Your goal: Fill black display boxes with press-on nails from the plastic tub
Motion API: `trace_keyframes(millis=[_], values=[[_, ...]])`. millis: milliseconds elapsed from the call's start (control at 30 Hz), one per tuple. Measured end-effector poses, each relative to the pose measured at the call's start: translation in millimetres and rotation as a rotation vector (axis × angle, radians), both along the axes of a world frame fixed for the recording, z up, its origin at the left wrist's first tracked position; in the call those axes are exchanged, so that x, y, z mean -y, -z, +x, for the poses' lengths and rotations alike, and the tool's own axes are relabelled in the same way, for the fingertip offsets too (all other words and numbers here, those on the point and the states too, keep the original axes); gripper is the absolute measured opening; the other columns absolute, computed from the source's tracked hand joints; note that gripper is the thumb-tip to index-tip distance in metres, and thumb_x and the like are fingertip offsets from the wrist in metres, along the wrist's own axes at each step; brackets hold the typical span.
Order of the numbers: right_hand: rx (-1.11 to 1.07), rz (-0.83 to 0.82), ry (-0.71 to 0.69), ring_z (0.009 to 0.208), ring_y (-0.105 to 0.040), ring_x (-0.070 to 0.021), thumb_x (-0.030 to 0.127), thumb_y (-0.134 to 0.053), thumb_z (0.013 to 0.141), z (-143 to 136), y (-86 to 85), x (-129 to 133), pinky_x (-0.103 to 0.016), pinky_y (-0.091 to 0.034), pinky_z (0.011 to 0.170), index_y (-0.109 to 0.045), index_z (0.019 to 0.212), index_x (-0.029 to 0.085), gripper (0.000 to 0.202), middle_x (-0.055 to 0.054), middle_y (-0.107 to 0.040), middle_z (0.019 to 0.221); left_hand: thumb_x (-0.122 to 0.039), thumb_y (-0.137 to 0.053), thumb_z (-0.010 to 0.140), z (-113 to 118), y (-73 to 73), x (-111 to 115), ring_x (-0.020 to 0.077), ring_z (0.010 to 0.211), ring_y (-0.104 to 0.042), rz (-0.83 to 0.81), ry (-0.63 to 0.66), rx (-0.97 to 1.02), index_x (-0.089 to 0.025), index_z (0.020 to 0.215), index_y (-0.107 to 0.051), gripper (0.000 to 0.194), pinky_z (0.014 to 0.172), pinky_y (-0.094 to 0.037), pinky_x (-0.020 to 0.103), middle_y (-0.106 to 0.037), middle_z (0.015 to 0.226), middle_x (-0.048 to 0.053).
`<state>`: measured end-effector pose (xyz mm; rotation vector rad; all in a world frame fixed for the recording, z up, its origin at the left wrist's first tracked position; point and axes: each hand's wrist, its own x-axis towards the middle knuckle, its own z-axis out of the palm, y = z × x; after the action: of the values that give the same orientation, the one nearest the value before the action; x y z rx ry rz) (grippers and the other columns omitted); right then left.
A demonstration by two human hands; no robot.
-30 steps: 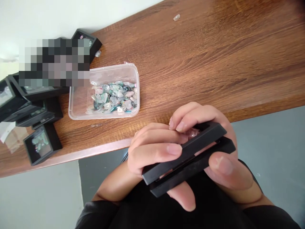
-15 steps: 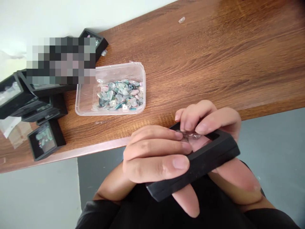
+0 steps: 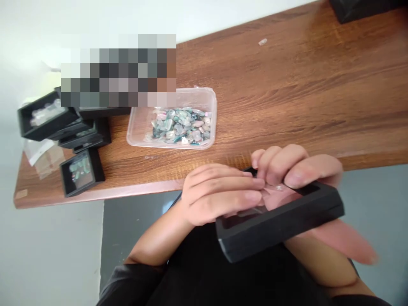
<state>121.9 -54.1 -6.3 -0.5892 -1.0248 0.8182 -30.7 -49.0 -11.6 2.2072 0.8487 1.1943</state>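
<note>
Both hands are on a black display box (image 3: 280, 231) with a clear film window, held tilted in front of my body beyond the table's front edge. My left hand (image 3: 216, 195) lays its fingers across the window from the left; its thumb is out of sight. My right hand (image 3: 299, 165) grips the far right side, fingers curled over the frame and the thumb stretched out beneath. A small whitish piece (image 3: 279, 187) shows at the window between the hands. Whatever else lies under the fingers is hidden.
A clear plastic tub (image 3: 214, 119) on the wooden table (image 3: 287, 93) holds many teal, white and pink press-on nails (image 3: 181, 125). Several black display boxes (image 3: 98, 170) are at the left, partly blurred out. A small clear piece (image 3: 262, 42) lies farther back; a black object (image 3: 360, 9) stands at the far right.
The left thumb has gone from beneath the box's near edge, and the left fingers have shifted onto the window. The camera view has swung, so the table and box appear farther right.
</note>
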Motion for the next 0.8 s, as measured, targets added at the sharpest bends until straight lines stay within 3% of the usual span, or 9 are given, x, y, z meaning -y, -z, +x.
trace_keyframes(millis=[67,133,267,367,433,500,567,700,800], values=[[0.015,-0.025,-0.023,0.058,-0.05,-0.0152,0.039,-0.068,0.089,2,-3.1,3,-0.036,-0.049,0.061,-0.065,0.085,0.027,0.013,0.002,-0.052,0.067,-0.048,-0.052,0.1,-8,-8.4,-2,0.0147,0.093,-0.076,0.056,0.013,-0.034,-0.032,0.099,-0.068,0.022,0.082,-0.065,0.03,-0.079,0.098,-0.005],[0.021,-0.016,-0.042,0.06,-0.05,-0.0161,0.048,-0.066,0.088,2,-2.9,6,-0.038,-0.05,0.066,-0.066,0.087,0.026,0.022,0.001,-0.053,0.069,-0.039,-0.052,0.101,-16,-17.9,-4,0.0131,0.1,-0.076,0.14,0.039,-0.044,-0.03,0.101,-0.069,0.019,0.09,-0.065,0.028,-0.079,0.104,-0.004],[0.038,-0.08,-0.149,0.084,-0.057,-0.0228,0.065,-0.056,0.09,-2,2.1,14,-0.048,-0.049,0.098,-0.067,0.099,0.026,0.042,-0.003,-0.057,0.081,-0.024,-0.056,0.1,-29,-29.5,-3,0.0117,0.111,-0.072,0.3,0.069,-0.041,-0.019,0.107,-0.069,0.015,0.104,-0.06,0.028,-0.077,0.112,0.003],[0.101,-0.16,-0.239,0.118,-0.055,-0.029,0.067,-0.057,0.088,-6,2.1,25,-0.055,-0.036,0.117,-0.067,0.108,0.029,0.044,-0.006,-0.063,0.112,-0.021,-0.067,0.093,-41,-34.5,4,0.0157,0.113,-0.071,0.404,0.044,-0.125,-0.018,0.108,-0.069,0.015,0.107,-0.059,0.034,-0.076,0.112,0.002],[0.129,-0.243,-0.331,0.137,-0.045,-0.0339,0.07,-0.057,0.087,-9,-0.1,34,-0.06,-0.031,0.12,-0.065,0.117,0.031,0.05,-0.007,-0.055,0.139,-0.022,-0.07,0.091,-51,-39.7,10,0.0176,0.112,-0.072,0.474,0.029,-0.178,-0.02,0.107,-0.07,0.016,0.105,-0.061,0.035,-0.076,0.111,0.001],[0.124,-0.353,-0.44,0.145,-0.039,-0.0377,0.074,-0.06,0.084,-12,-2.3,43,-0.062,-0.033,0.119,-0.059,0.13,0.032,0.062,-0.007,-0.042,0.156,-0.025,-0.07,0.09,-62,-47.9,18,0.0183,0.113,-0.071,0.525,0.003,-0.235,-0.021,0.103,-0.071,0.013,0.103,-0.062,0.035,-0.077,0.109,-0.001],[0.105,-0.424,-0.53,0.145,-0.039,-0.0383,0.076,-0.064,0.079,-16,-3.1,50,-0.061,-0.04,0.115,-0.051,0.141,0.034,0.076,-0.007,-0.039,0.159,-0.026,-0.071,0.09,-78,-58.4,26,0.0176,0.116,-0.07,0.569,-0.027,-0.33,-0.024,0.099,-0.072,0.009,0.103,-0.062,0.034,-0.077,0.109,-0.004],[0.176,-0.451,-0.696,0.134,-0.051,-0.0333,0.073,-0.06,0.085,-24,-2.4,59,-0.053,-0.049,0.105,-0.04,0.149,0.034,0.077,-0.01,-0.046,0.153,-0.026,-0.071,0.09,-138,-72.7,35,0.0168,0.114,-0.071,0.706,-0.195,-0.555,-0.024,0.101,-0.072,0.012,0.106,-0.059,0.034,-0.077,0.111,-0.003],[0.24,-0.472,-0.787,0.12,-0.057,-0.0272,0.06,-0.051,0.097,-30,-2.6,62,-0.049,-0.048,0.101,-0.037,0.15,0.033,0.061,-0.011,-0.052,0.144,-0.028,-0.052,0.101,-210,-64.0,31,0.0158,0.108,-0.074,0.846,-0.443,-0.624,-0.032,0.107,-0.072,0.021,0.1,-0.06,0.04,-0.072,0.124,-0.008]])
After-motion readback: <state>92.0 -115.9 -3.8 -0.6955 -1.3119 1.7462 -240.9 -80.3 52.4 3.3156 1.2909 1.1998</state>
